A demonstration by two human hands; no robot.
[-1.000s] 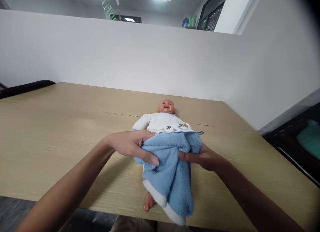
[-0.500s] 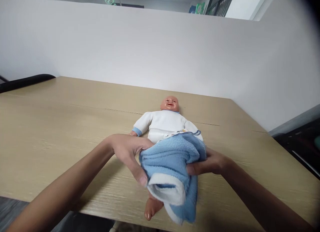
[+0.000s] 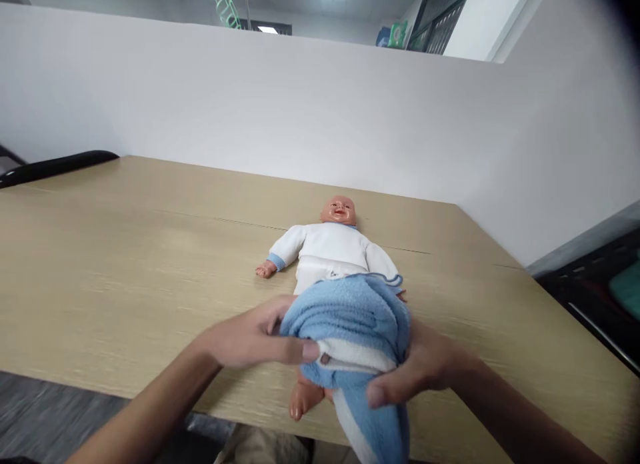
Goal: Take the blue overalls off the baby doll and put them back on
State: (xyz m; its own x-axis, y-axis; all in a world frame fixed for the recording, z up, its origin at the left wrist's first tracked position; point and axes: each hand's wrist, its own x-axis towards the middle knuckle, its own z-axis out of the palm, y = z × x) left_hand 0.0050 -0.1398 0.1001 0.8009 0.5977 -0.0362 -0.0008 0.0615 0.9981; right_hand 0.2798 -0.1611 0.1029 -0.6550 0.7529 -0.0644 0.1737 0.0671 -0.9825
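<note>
A baby doll (image 3: 331,244) in a white top with blue cuffs lies on its back, head toward the wall. Over its legs are bunched blue fleece pants (image 3: 353,311) with white cuffs. My left hand (image 3: 260,337) grips the pants from the left, its thumb lying on the white cuff. On the other side my right hand (image 3: 420,364) holds the fabric, thumb in front and fingers hidden behind. One pant leg hangs down toward the table's near edge. A bare doll foot (image 3: 304,396) shows below the cloth, and a small brownish bit shows inside the cuff opening.
The doll lies on a wooden table (image 3: 150,264) against a white partition wall (image 3: 275,111). A black chair edge (image 3: 60,165) stands at the far left, and a dark object (image 3: 600,291) is beyond the right edge.
The white cuff, earlier a round opening facing me, is now flattened and higher, between my thumbs. My left hand has lowered slightly, and the other pant leg hangs further down.
</note>
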